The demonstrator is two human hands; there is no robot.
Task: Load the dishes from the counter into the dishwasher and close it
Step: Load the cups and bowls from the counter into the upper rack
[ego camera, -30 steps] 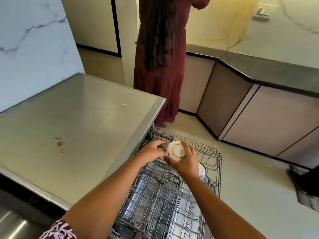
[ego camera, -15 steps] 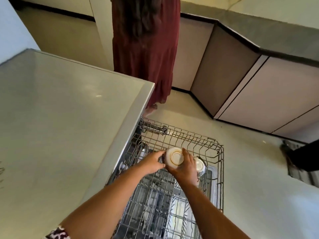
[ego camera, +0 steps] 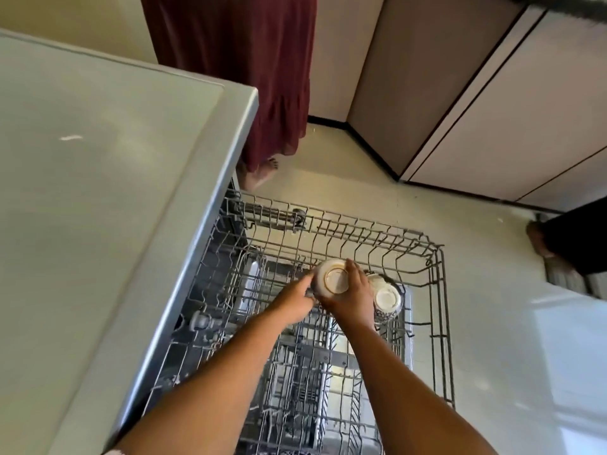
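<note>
A small white bowl [ego camera: 333, 279] with a gold ring on its base is held upside down over the pulled-out wire rack [ego camera: 437, 290] of the dishwasher. My right hand [ego camera: 353, 298] grips the bowl from the right side. My left hand [ego camera: 294, 303] touches its left edge from below. Just to the right, a second bowl [ego camera: 387, 298] with a blue pattern sits upside down in the rack, touching my right hand. The rack's tines below the hands are partly hidden by my forearms.
A steel counter [ego camera: 98, 208] fills the left side, its edge running along the rack. A person in a dark red skirt [ego camera: 249, 70] stands barefoot at the rack's far left corner. Beige cabinets [ego camera: 492, 110] line the back. Another person's foot [ego camera: 538, 238] shows at the right.
Both hands have carried the white bowl lower into the rack, next to the patterned bowl. The view has tilted further down, bringing the rack closer.
</note>
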